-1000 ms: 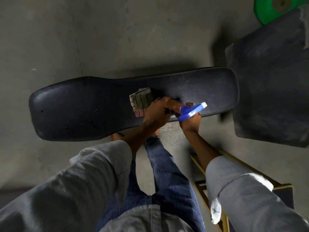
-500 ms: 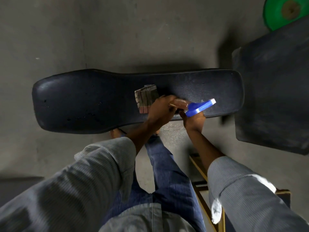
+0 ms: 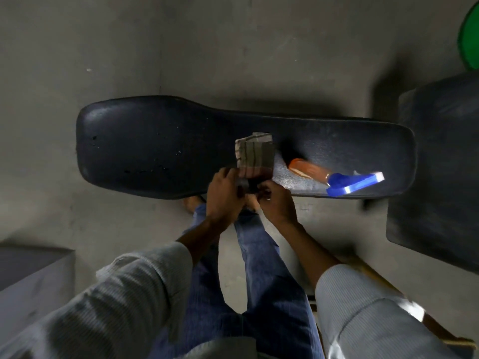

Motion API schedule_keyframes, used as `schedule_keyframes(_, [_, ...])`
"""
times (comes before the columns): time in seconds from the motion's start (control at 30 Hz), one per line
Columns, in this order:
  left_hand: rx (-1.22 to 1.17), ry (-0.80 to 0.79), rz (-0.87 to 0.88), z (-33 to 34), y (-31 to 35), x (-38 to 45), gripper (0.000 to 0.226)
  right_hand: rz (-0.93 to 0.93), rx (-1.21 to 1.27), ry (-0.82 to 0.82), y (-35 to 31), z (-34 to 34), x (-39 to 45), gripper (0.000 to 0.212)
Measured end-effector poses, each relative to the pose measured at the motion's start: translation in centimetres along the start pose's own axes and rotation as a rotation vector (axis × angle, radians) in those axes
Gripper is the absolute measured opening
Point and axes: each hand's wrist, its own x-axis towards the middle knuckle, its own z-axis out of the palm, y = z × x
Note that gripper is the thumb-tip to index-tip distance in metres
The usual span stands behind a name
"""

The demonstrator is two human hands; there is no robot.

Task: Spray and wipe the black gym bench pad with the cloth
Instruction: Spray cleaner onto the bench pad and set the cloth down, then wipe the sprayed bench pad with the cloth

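The long black gym bench pad [image 3: 155,146] lies across the middle of the view over a concrete floor. A folded, striped cloth [image 3: 255,154] rests on its near edge. My left hand [image 3: 224,195] and my right hand [image 3: 276,203] both grip the cloth's near end, close together at the pad's front edge. An orange spray bottle with a blue trigger head [image 3: 334,177] lies on its side on the pad to the right of the cloth, free of both hands.
A second black pad [image 3: 440,177] stands at the right. A green disc [image 3: 469,40] shows at the top right corner. A grey box [image 3: 31,281] sits at the lower left and a wooden frame [image 3: 368,275] at the lower right.
My right hand has let go of the spray bottle, which now lies on the pad to the right. That hand has moved left and joined my left hand on the cloth.
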Motion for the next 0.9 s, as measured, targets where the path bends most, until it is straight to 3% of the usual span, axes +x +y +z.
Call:
schedule_keyframes(0.17, [0.143,0.092,-0.073,0.1,-5.9,0.4,0.071,-0.422,-0.357,0.199,-2.5,2.1,2.7,0.039])
schedule_keyframes(0.27, [0.181,0.208,-0.088,0.6,-8.5,1.2,0.07,-0.572,-0.47,0.314,-2.3,3.0,4.9,0.051])
schedule_keyframes(0.53, [0.225,0.347,-0.024,3.1,-13.7,2.4,0.07,-0.476,-0.544,0.406,-0.4,6.4,7.3,0.071])
schedule_keyframes(0.73, [0.244,0.476,0.028,3.4,-14.6,3.0,0.068,-0.756,-0.686,0.278,-3.7,11.1,7.6,0.062])
schedule_keyframes(0.9, [0.297,0.411,0.018,2.7,-15.0,3.7,0.071,-0.785,-0.665,0.382,-6.1,10.0,11.8,0.058])
